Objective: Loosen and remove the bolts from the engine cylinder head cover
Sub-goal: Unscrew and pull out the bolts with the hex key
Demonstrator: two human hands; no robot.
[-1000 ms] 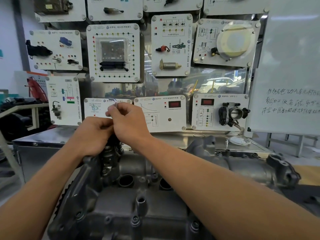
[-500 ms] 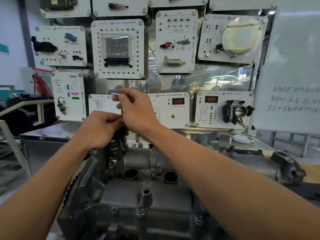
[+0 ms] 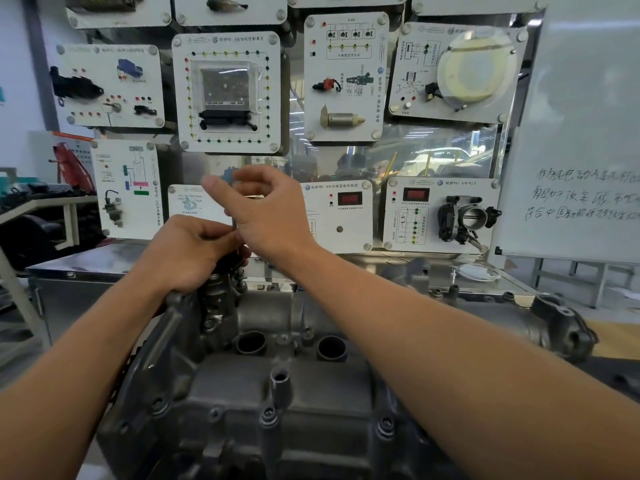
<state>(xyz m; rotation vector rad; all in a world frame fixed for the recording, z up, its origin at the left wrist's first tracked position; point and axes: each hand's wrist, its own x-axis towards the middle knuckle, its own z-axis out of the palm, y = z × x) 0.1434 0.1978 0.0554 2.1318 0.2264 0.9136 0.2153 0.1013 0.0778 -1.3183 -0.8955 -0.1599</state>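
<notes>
Right hand (image 3: 273,216) has risen, fingers loosened, grasp unclear; left hand (image 3: 187,254) fingers pinch, apparently, a thin tool (image 3: 234,221); cylinder head cover (image 3: 294,393) lies below.

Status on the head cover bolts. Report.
Left hand pinches thin tool shaft at far-left corner of cover. Right hand above it, grip unclear. Near bolts seated. No obstruction seen.

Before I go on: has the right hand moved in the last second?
Yes. The right hand has risen: its fingers now top the upper edge of the white panel with the red display behind it, and they have loosened from a fist.
</notes>
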